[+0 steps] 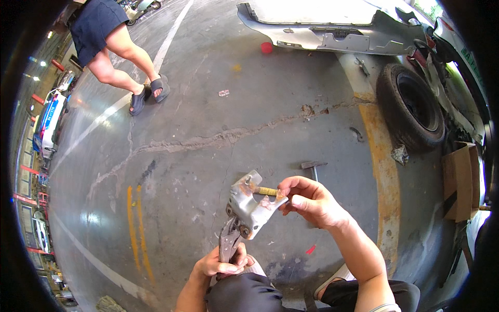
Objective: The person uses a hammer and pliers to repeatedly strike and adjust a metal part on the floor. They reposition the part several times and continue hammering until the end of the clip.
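Locking pliers are in my left hand, held upright over my knee. Their jaws clamp the lower edge of a silvery bent metal bracket with rust patches and bolt holes. My right hand is at the bracket's right arm, its fingertips around that end. Between the bracket's two arms runs a yellowish threaded rod or bolt, whose right end is hidden by the arm and my fingers. A hammer lies on the floor just beyond my right hand, its handle partly covered.
A wheel with tyre lies at right, by a cardboard box. A silver bumper cover spans the far side, near a red cap. Another person stands at upper left. The concrete floor is cracked.
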{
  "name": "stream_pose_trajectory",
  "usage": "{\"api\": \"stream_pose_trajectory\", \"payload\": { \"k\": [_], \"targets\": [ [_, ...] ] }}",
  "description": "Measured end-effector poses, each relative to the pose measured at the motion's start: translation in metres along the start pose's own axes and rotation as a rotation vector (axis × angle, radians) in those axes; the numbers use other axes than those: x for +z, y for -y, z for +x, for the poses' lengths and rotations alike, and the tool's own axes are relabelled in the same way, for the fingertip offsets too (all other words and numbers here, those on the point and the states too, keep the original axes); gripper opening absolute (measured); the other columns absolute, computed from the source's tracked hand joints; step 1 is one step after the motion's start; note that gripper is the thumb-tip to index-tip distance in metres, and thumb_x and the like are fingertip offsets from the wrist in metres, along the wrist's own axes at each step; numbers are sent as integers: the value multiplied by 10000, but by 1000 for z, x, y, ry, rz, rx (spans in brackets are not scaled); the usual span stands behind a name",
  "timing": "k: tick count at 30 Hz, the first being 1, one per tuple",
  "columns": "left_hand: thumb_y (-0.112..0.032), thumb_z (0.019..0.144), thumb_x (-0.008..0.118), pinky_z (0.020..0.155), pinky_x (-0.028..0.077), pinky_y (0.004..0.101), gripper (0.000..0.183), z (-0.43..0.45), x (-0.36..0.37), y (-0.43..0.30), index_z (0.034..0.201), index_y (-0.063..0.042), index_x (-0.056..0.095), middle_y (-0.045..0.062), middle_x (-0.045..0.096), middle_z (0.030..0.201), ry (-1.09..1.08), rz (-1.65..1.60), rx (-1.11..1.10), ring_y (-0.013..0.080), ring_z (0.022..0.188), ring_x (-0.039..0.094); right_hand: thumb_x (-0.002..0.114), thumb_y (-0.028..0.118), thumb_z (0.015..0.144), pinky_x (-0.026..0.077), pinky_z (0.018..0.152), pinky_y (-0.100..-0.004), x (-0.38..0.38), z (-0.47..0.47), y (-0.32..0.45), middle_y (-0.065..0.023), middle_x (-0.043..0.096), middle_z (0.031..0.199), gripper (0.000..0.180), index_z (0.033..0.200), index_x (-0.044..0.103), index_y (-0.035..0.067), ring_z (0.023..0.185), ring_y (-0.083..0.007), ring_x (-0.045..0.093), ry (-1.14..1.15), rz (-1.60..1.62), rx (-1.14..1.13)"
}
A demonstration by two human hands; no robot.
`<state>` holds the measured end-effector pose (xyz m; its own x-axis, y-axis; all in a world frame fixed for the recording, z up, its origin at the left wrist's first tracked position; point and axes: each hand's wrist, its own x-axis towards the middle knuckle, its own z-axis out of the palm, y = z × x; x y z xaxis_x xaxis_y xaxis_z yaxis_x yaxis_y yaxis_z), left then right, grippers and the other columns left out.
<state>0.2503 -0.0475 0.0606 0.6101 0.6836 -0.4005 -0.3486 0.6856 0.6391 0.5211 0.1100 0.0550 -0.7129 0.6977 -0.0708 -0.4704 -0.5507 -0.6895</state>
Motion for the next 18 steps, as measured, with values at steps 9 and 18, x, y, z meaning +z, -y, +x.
{"api": "stream_pose_trajectory", "payload": {
  "k": [9,18],
  "targets": [
    [-50,789,640,901,499,354,187,-5,-3,2,923,-50,510,-7,533,710,-117,85,80,78,623,501,710,140,916,529,845,-307,30,2,11,-41,681,1042,250,1135,646,40,937,-138,657,-46,-54,73],
    [-88,920,612,621,474,291,94,16,15,7,934,-11,560,70,623,791,-622,789,180,119,644,585,724,132,907,547,789,-307,15,8,-9,-66,694,971,194,1047,649,21,853,-151,664,-161,4,76]
  ]
}}
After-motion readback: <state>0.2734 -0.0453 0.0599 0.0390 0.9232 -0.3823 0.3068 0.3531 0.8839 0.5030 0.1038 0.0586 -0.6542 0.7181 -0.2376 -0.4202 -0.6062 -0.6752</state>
